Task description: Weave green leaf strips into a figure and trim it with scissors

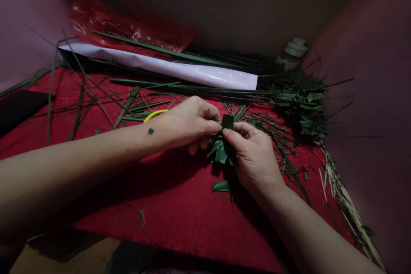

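Both hands meet over a red cloth (180, 205). My left hand (189, 122) pinches the top of a folded green leaf piece (221, 150) with thumb and forefinger. My right hand (253, 154) grips the same leaf piece from the right, its fingers closed round the folded strips. The dark green end of a strip (227, 121) sticks up between the two thumbs. A short cut leaf bit (221, 186) lies on the cloth just below the hands.
Long green leaf strips (141, 94) are scattered behind the hands. A yellow-handled tool (156, 114) peeks out behind my left hand. A white paper roll (167, 66), red plastic bag (128, 25), pile of finished leaf pieces (302, 102) and pale stalks (346, 205) lie around.
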`<control>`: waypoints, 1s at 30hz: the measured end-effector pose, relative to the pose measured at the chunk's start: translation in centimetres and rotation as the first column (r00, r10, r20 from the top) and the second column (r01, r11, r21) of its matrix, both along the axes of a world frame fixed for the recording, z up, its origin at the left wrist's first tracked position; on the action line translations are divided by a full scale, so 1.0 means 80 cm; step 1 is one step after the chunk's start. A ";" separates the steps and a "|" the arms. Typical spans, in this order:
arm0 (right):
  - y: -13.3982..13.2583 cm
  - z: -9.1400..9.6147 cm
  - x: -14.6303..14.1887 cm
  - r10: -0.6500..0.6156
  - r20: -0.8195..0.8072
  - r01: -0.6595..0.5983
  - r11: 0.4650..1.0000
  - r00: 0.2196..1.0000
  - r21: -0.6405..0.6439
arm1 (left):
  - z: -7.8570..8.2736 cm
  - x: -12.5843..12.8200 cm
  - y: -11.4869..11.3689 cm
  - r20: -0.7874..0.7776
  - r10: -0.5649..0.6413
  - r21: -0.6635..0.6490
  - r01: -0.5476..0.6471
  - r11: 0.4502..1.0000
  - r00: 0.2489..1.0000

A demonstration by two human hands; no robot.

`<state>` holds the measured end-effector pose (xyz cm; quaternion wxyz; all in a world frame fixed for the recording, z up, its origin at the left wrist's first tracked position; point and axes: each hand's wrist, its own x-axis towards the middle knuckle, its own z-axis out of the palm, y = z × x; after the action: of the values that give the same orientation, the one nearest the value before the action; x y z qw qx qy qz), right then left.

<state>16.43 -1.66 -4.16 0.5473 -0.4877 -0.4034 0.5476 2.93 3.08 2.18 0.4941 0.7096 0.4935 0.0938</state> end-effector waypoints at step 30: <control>-0.003 0.010 -0.001 -0.042 0.253 0.024 0.997 0.966 0.072 | 0.000 -0.002 0.004 0.004 0.001 -0.074 0.000 0.997 1.000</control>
<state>16.33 -1.94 -3.38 0.5162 -0.5417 -0.4806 0.4572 2.75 3.43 2.17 0.5210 0.6904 0.4960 0.0767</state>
